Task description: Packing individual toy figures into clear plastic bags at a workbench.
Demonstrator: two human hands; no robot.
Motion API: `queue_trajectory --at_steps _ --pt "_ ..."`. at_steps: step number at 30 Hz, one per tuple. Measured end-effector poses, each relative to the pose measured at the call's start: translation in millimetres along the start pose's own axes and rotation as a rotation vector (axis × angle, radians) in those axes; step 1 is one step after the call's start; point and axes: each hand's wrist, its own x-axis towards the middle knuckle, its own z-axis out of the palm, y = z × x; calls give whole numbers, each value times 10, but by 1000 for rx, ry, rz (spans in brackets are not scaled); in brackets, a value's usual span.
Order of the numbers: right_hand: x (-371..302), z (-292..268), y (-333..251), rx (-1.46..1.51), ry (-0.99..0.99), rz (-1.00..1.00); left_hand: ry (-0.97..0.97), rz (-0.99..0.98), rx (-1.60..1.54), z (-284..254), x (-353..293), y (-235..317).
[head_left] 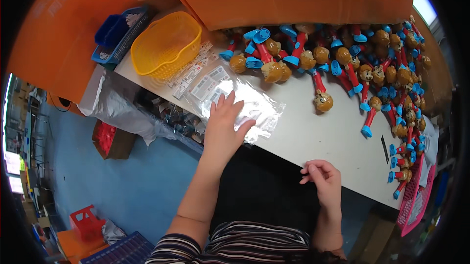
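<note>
My left hand (225,124) lies with fingers spread on a stack of clear plastic bags (267,110) near the front edge of the table. Printed labels show through the bags' far part. Off the table's front edge, my right hand (324,181) is loosely curled, thumb against the fingers, and nothing shows in it. Beyond the hands, many small toy figures (350,70) with brown heads, red stems and blue feet lie heaped at the back and right. One toy figure (321,92) lies apart from the heap, closest to the bags.
A yellow plastic basket (166,44) and blue baskets (117,34) stand at the far left. Printed sheets (188,75) lie by the yellow one. Orange board (293,0) walls the back. A dark flat strip (385,149) lies right; a pink basket (413,200) hangs beside the table's end.
</note>
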Motion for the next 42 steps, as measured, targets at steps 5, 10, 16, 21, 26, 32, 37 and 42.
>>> queue_trajectory --at_steps 5,10,16,21,26,32,37,42 --pt "-85 23 28 61 -200 15 78 -158 -288 127 44 143" --pt "178 216 -164 39 -168 2 123 -197 -576 160 3 388" --pt "791 527 -337 -199 -179 -118 242 -118 13 121 -2 446" --pt "673 576 -348 -136 -349 107 155 -166 -184 242 -117 183" --pt "674 621 -350 -95 -308 136 204 -366 -515 191 70 268" --pt "782 875 -356 -2 -316 75 147 -516 -805 58 164 221" --pt "976 1038 -248 44 -345 100 261 -256 -460 -66 2 326" --pt "1028 990 -130 123 -276 66 83 -130 -249 -156 -261 592"
